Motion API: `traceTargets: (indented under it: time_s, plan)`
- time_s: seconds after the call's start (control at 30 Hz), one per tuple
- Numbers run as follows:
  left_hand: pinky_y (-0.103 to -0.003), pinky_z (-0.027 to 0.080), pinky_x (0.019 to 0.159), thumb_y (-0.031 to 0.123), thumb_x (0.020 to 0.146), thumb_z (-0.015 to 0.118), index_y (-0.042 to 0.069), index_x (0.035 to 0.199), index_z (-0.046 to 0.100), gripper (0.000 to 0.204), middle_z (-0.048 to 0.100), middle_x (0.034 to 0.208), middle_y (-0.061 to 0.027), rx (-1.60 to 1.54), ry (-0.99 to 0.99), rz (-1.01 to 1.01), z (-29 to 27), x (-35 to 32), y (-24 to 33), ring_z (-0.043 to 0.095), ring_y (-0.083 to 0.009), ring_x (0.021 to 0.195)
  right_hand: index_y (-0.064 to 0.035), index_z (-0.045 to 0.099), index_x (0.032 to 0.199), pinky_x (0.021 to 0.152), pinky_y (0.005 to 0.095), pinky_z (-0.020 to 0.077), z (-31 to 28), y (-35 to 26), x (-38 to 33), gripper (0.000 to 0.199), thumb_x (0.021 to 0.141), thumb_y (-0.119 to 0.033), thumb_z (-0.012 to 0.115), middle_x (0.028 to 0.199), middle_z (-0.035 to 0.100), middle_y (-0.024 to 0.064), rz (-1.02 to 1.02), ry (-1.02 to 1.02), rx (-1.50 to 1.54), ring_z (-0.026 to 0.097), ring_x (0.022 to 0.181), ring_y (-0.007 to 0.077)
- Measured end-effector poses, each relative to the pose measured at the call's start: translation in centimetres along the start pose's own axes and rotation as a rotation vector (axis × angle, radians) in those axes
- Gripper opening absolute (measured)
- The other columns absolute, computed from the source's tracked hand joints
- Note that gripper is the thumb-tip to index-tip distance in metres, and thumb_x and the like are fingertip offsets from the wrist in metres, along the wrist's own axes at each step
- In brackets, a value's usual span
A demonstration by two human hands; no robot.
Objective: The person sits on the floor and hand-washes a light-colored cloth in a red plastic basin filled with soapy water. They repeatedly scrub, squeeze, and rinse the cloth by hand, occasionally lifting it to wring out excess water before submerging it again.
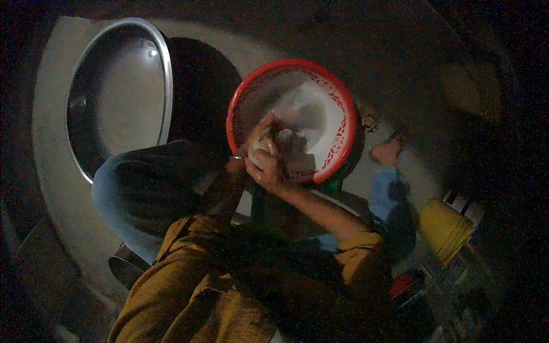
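Note:
Both hands meet over the lower left part of a round white basin (337, 143) with a red rim and a red floral band inside. My left hand (260, 137), a bangle at its wrist, is closed and partly hidden behind the other. The fingers of my right hand (269, 171) curl round a small pale lump (258, 157) pressed between the hands; its kind is too dim to tell. Beside them in the basin a greyish, uneven mass (293, 146) shows, crossed by shadow.
A large metal tub (167, 97) stands at the left, close to my bent knee (114, 183). My bare foot (387, 151) rests right of the basin. Farther right is a yellow container (446, 226). A dark pot (127, 266) sits at lower left. The surroundings are dark.

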State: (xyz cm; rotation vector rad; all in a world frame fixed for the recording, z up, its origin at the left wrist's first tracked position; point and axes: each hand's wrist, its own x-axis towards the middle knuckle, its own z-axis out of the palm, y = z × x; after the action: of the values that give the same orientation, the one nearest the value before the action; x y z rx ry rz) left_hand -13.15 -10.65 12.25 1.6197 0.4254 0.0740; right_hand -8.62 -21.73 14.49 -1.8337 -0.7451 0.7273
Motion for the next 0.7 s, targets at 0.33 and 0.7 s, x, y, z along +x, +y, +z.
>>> traceTargets:
  time_s: [0.33, 0.7]
  plan:
    - [-0.028, 0.048, 0.070, 0.036, 0.090, 0.048, 0.007, 0.110, 0.056, 0.037, 0.059, 0.099, -0.0046, -0.823, -0.028, -0.619, 5.5, 5.0, -2.9, 0.057, -0.0174, 0.080, -0.0087, 0.048, 0.109, 0.086, 0.0431, 0.0375, -6.7, 12.7, 7.5, 0.035, 0.084, -0.033, 0.054, 0.117, 0.047, 0.0155, 0.086, 0.240, -0.343, 0.045, 0.108, 0.0328]
    - [-0.050, 0.038, 0.092, 0.067, 0.087, 0.031, 0.012, 0.131, 0.042, 0.071, 0.052, 0.118, -0.0074, -0.790, 0.091, -0.653, 1.4, 4.3, -1.4, 0.048, -0.0257, 0.110, -0.0025, 0.053, 0.118, 0.098, 0.0475, 0.0358, -6.1, 9.3, 4.8, 0.051, 0.083, -0.040, 0.058, 0.133, 0.038, 0.0229, 0.314, 0.095, -0.590, 0.037, 0.120, 0.0446]
